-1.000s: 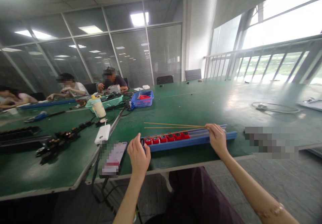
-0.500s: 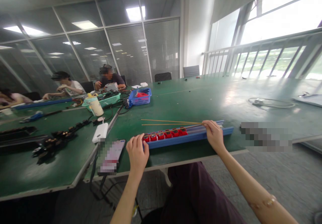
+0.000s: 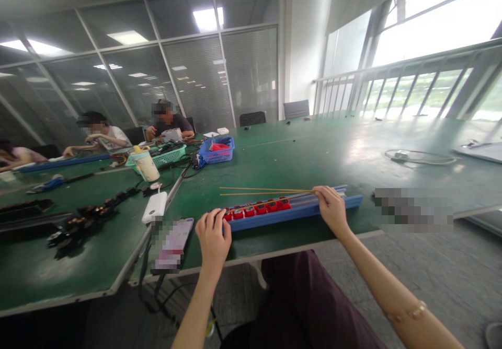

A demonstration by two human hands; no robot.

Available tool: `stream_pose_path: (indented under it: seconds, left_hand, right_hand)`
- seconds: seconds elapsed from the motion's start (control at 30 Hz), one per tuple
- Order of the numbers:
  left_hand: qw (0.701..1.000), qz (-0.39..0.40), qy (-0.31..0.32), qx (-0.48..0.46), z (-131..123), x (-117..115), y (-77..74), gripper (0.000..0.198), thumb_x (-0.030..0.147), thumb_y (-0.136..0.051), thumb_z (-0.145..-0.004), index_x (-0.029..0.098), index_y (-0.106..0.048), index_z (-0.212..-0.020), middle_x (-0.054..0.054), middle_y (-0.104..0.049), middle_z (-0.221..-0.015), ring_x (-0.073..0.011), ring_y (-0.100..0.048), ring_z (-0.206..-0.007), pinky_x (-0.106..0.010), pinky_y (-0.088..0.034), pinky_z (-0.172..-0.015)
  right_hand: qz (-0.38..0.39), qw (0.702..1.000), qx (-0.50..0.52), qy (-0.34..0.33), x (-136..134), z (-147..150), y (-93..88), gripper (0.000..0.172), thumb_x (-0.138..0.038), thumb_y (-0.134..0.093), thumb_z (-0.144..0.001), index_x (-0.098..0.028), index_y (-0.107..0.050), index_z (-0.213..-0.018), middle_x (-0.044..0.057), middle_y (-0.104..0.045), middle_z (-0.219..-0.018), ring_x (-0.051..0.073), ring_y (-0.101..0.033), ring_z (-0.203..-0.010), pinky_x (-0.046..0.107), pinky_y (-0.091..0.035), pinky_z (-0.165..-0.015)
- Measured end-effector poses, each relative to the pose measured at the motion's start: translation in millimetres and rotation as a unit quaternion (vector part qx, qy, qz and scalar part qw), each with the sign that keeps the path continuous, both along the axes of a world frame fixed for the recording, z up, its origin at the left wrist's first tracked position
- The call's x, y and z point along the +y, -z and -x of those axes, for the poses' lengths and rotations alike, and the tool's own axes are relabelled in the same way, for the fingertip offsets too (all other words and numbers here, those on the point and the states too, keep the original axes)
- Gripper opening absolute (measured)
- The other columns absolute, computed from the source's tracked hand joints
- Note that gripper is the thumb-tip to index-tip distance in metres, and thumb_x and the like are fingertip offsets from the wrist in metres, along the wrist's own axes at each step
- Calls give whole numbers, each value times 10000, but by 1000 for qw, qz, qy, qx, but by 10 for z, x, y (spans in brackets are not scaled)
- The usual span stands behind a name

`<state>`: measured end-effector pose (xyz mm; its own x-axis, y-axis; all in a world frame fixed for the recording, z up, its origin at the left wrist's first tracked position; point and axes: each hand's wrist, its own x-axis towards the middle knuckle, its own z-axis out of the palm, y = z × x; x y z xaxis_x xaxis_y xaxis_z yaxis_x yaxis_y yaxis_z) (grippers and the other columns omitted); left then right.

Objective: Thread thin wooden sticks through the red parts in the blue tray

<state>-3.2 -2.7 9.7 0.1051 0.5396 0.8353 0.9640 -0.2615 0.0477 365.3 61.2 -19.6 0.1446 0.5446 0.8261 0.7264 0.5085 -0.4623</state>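
Observation:
A long blue channel [image 3: 298, 217] lies near the front edge of the green table, with a row of several red parts [image 3: 261, 207] in its left and middle portion. My left hand [image 3: 214, 232] is closed over the channel's left end, fingers on the leftmost red part. My right hand [image 3: 331, 207] is closed around thin yellowish sticks [image 3: 266, 189] near the channel's right end. Two of the sticks reach left above the table behind the channel; another runs along the red parts. The fingertips of my right hand are partly hidden.
A phone [image 3: 172, 244] and a white power bank [image 3: 155, 207] lie to the left. Farther back stand a cup [image 3: 147, 166], a green basket [image 3: 170, 156] and a blue basket [image 3: 219, 153]. A cable [image 3: 419, 158] lies at right. People sit at the far left.
The whole view has shifted slightly. Both hands stay in the same places on the channel and the sticks.

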Motion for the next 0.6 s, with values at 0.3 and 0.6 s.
stream_pose_path:
  seconds: [0.3, 0.6]
  left_hand:
    - [999, 15, 29, 33, 13, 2, 11, 369, 158, -526, -903, 264, -650, -1233, -63, -666, -1146, -259, -498, -1093, -432, -394, -965]
    - [999, 16, 24, 29, 7, -6, 8, 359, 163, -521, -902, 261, -661, -1218, -71, -667, -1144, -257, -501, -1088, -444, -397, -962]
  right_hand:
    - [20, 999, 29, -16, 12, -19, 13, 220, -319, -483, -965, -221, -671, -908, 56, -712, -915, 242, -626, -904, 388, -460, -845]
    - [8, 997, 73, -29, -32, 18, -48, 223, -323, -492, -962, -232, -691, -923, 59, -730, -982, 237, -638, -979, 392, -468, -897]
